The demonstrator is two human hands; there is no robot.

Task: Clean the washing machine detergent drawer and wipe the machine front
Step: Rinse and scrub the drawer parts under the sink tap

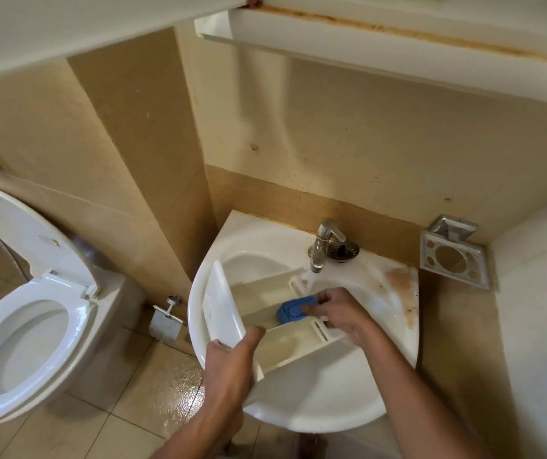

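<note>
A white detergent drawer [265, 313] is steadied across the corner washbasin [331, 399] by the gripping left hand [232, 362], so tap water [308, 279] rinses it while its blue insert [293, 309] is grasped by the right hand [341, 314].

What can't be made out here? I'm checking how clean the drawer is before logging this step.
- Head view: the white plastic detergent drawer floor under the blue rectangular softener cap is covered by the cap and the right hand.
- The drawer's near front corner is hidden by the left hand.
- Residue in its compartments is too blurred to judge.
- The white ceramic basin drain is hidden beneath the drawer.
</note>
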